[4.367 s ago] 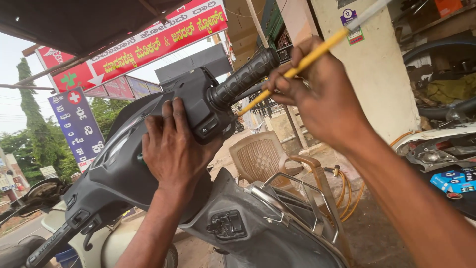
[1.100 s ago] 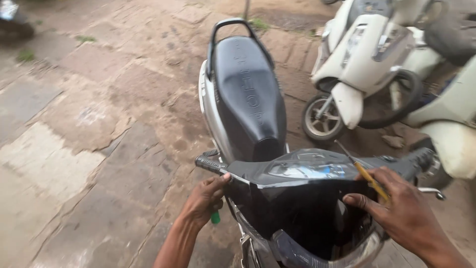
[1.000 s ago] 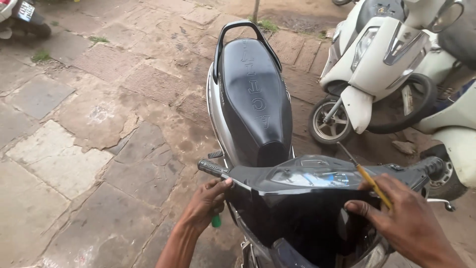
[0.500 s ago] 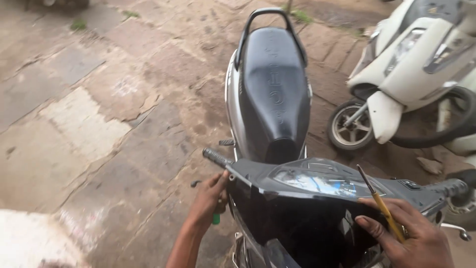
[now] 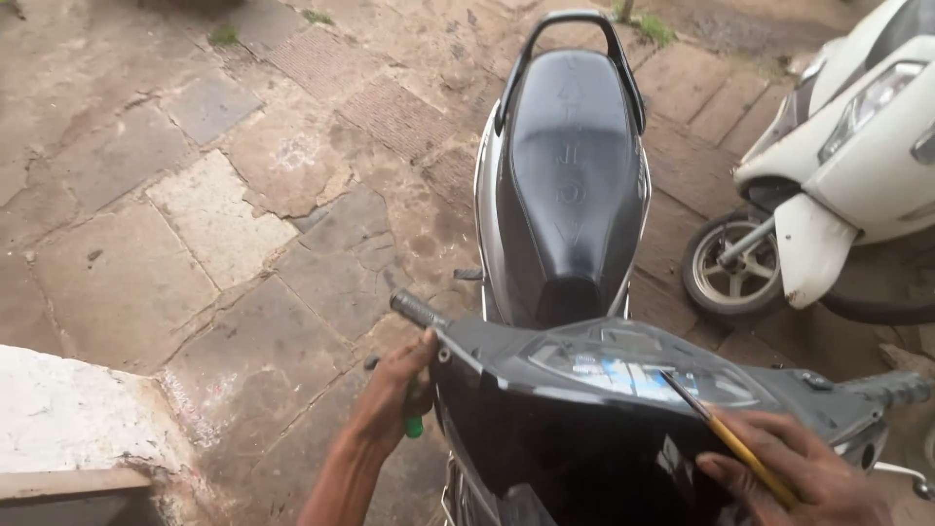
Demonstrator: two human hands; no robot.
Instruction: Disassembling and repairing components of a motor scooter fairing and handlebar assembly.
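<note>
A dark grey scooter [image 5: 570,224] stands in front of me, seen from the handlebar end, its black seat pointing away. My left hand [image 5: 394,394] reaches under the left handlebar grip [image 5: 417,310] against the front panel, with a small green piece showing below its fingers. My right hand [image 5: 799,482] rests on the right side of the handlebar cover [image 5: 623,380] and holds a yellow-handled screwdriver [image 5: 730,443], its shaft lying across the instrument panel.
A white scooter [image 5: 847,185] is parked close on the right, its front wheel [image 5: 726,268] near my scooter's side. Cracked stone paving [image 5: 243,195] spreads to the left. A pale concrete ledge [image 5: 78,419] sits at the lower left.
Several seconds ago both hands worked at the handlebar seen from below. In the last second my view moved closer and leftward; both hands stayed at the handlebar cover.
</note>
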